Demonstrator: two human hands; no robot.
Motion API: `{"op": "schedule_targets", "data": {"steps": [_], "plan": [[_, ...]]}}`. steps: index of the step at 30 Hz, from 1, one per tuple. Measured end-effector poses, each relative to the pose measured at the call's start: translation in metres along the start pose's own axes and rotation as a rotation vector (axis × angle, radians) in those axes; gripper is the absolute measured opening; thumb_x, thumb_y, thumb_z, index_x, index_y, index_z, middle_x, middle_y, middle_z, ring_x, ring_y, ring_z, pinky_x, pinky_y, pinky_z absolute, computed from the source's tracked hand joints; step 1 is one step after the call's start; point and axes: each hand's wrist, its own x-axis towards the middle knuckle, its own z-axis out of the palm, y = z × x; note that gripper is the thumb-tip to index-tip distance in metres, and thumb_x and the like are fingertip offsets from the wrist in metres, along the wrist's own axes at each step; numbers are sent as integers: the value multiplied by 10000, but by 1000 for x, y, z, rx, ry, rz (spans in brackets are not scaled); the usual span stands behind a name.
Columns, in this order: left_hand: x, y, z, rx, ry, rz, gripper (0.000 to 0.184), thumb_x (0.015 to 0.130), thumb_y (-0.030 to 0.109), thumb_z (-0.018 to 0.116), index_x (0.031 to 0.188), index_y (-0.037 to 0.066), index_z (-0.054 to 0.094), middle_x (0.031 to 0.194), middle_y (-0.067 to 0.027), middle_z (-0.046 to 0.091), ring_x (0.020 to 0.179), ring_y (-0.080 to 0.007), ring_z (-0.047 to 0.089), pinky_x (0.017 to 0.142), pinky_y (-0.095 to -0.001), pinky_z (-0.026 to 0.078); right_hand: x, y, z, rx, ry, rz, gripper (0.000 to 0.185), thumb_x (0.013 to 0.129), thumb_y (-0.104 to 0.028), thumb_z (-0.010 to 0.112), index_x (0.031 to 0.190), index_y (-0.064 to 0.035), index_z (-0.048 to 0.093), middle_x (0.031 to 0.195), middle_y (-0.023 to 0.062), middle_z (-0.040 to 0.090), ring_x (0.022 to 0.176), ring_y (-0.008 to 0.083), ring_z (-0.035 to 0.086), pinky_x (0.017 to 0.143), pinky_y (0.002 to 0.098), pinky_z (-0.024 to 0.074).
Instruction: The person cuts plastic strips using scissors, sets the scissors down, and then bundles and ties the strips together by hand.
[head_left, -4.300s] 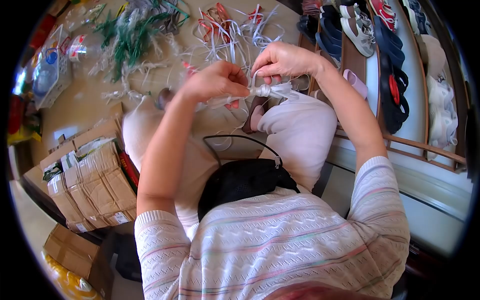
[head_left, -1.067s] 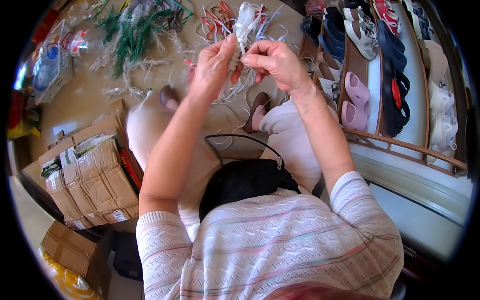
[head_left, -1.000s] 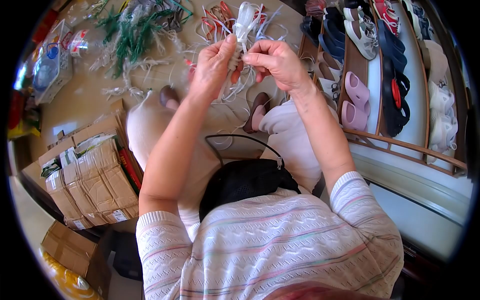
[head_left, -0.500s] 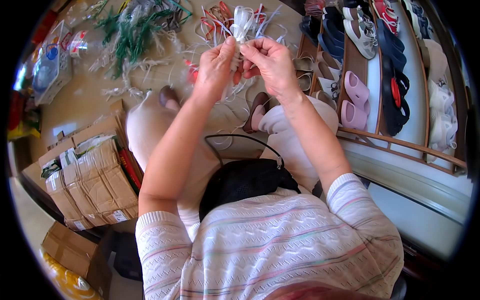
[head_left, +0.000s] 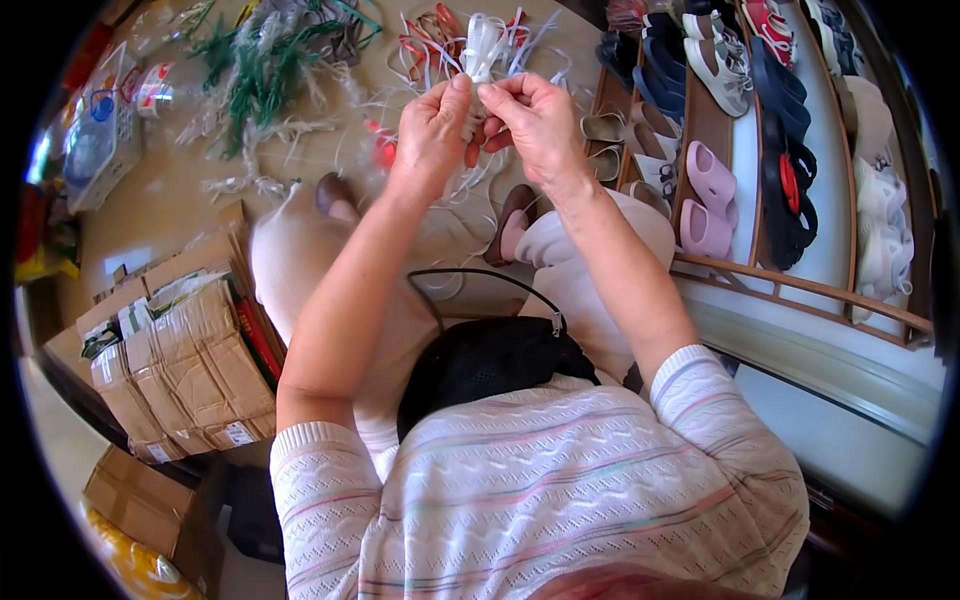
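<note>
A looped bundle of white strapping (head_left: 484, 42) rises above my fingertips, its lower part partly hidden behind my hands. My left hand (head_left: 433, 130) grips it from the left, thumb pressed close to the base of the loops. From the right, my right hand (head_left: 535, 125) pinches the same spot between thumb and forefinger, its other fingers curled beneath. Behind the bundle, red and white strips (head_left: 435, 45) lie loose on the floor. To their left is a tangle of green and white strands (head_left: 262, 75).
A rack of shoes (head_left: 760, 130) stands along the right. On the left sit a taped cardboard box (head_left: 185, 365) and a white crate (head_left: 105, 135) beside a clear plastic bottle (head_left: 165, 88). A black bag (head_left: 490, 365) rests at my lap.
Both hands stay at the bundle with only slight finger shifts. The white loops look slightly wider spread than before.
</note>
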Motion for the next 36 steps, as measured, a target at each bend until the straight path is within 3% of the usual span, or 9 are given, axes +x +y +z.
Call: {"op": "schedule_targets", "data": {"steps": [4, 13, 19, 23, 26, 27, 30, 31, 36], "plan": [[-2, 3, -2, -72, -18, -61, 388, 919, 366, 399, 773, 29, 524, 575, -37, 519, 397, -85, 421, 374, -214, 323, 0, 2, -9, -70, -112, 3, 153, 793, -165, 636, 819, -34, 561, 638, -2, 548, 507, 56, 501, 427, 191, 421], [-4, -2, 7, 115, 73, -142, 383, 917, 346, 414, 784, 8, 535, 551, -54, 523, 390, -92, 427, 361, -231, 318, 13, 18, -7, 15, 85, -3, 115, 777, -99, 630, 778, -7, 561, 614, 4, 524, 444, 66, 452, 385, 208, 391], [1, -1, 0, -196, 95, -135, 343, 907, 342, 437, 898, 17, 547, 604, -35, 526, 454, -95, 463, 411, -231, 375, 12, 24, -23, 18, -122, 133, 304, 788, -259, 646, 966, -39, 535, 770, -12, 553, 683, 77, 524, 521, 215, 435], [9, -14, -7, -50, 216, -78, 310, 878, 298, 501, 945, 0, 554, 671, 6, 509, 557, -56, 435, 470, -212, 372, -3, 33, -9, -17, -221, 180, 467, 772, -277, 658, 1123, -37, 464, 805, 13, 577, 741, 110, 569, 524, 234, 473], [15, -30, -18, 322, 166, -24, 328, 855, 261, 531, 1006, -29, 543, 705, -38, 546, 636, -112, 480, 563, -262, 423, 6, 38, -2, 21, -269, 260, 436, 775, -239, 648, 1118, -37, 472, 806, 14, 580, 711, 116, 569, 508, 243, 480], [9, -21, -18, 699, 232, 91, 389, 806, 240, 572, 1063, -48, 524, 857, -131, 583, 830, -219, 523, 744, -336, 436, 10, 43, 0, 14, -262, 247, 373, 793, -207, 608, 1109, -48, 487, 810, 17, 586, 678, 111, 568, 490, 233, 469], [6, -17, -20, 976, 500, 283, 432, 757, 231, 600, 1106, -12, 526, 1048, -197, 536, 1029, -309, 467, 895, -391, 367, 25, 65, -3, -12, -309, 307, 309, 811, -214, 568, 1077, -67, 510, 802, 18, 587, 662, 99, 565, 478, 227, 456], [4, -7, -22, 928, 505, 275, 406, 723, 213, 606, 1083, 34, 550, 1163, -183, 481, 1070, -337, 453, 936, -397, 343, 29, 67, 1, -50, -334, 374, 259, 822, -221, 537, 1041, -82, 524, 778, 13, 584, 640, 92, 561, 469, 223, 443], [1, -6, -31, 852, 443, 382, 286, 718, 132, 587, 990, 45, 587, 1095, -147, 529, 1002, -314, 508, 875, -369, 396, 92, 127, 33, 106, -441, 410, 246, 842, -210, 514, 1049, -76, 510, 866, 18, 560, 726, 127, 561, 580, 251, 469]]}}
